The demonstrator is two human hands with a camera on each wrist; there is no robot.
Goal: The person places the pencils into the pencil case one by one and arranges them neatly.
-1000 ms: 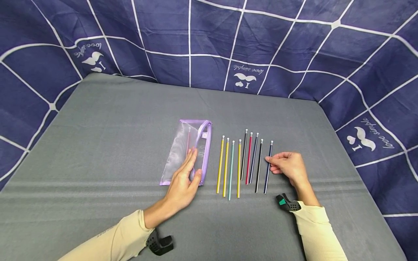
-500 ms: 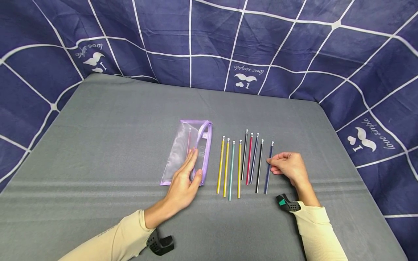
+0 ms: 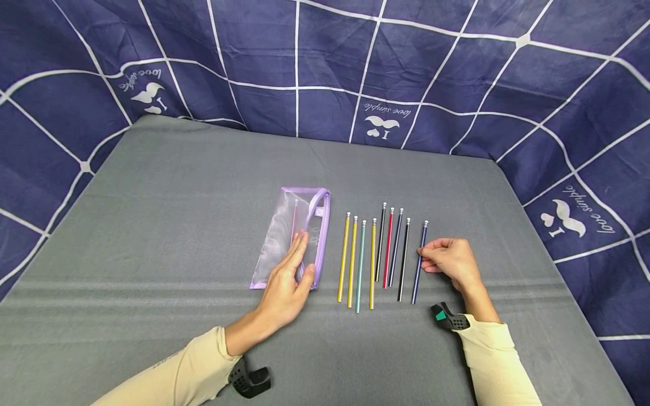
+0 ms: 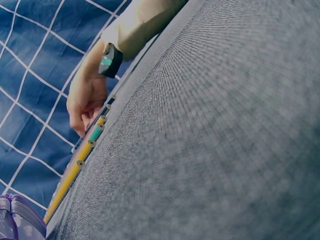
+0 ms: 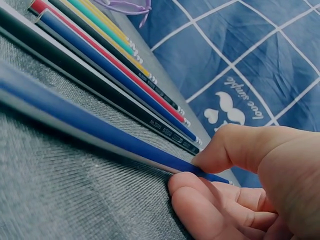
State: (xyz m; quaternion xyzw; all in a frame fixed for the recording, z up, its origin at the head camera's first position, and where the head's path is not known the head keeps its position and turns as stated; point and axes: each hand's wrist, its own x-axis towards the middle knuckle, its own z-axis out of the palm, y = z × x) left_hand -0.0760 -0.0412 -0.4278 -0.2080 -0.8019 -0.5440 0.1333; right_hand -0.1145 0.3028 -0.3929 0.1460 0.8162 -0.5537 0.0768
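The rightmost pencil (image 3: pixel 417 279) has edged right, pinched near mid-length by the right hand (image 3: pixel 449 258).

The blue cloth (image 3: pixel 330 51) reads "I" and "love simple".

1. Lower left of the head view: a pale cream left sleeve (image 3: pixel 178 369), long, close-fitting, with small dark lettering (image 3: pixel 168 360) along it, too small to read.
2. Beside its cuff: a black left wrist device (image 3: pixel 250 383), curved, blocky at one end, dotted with small holes.
3. Lower right: a matching cream right sleeve (image 3: pixel 500 361), finely ribbed.
4. At that cuff: a black right wrist device (image 3: pixel 457 321), perforated, bearing a green patch (image 3: pixel 440 316).
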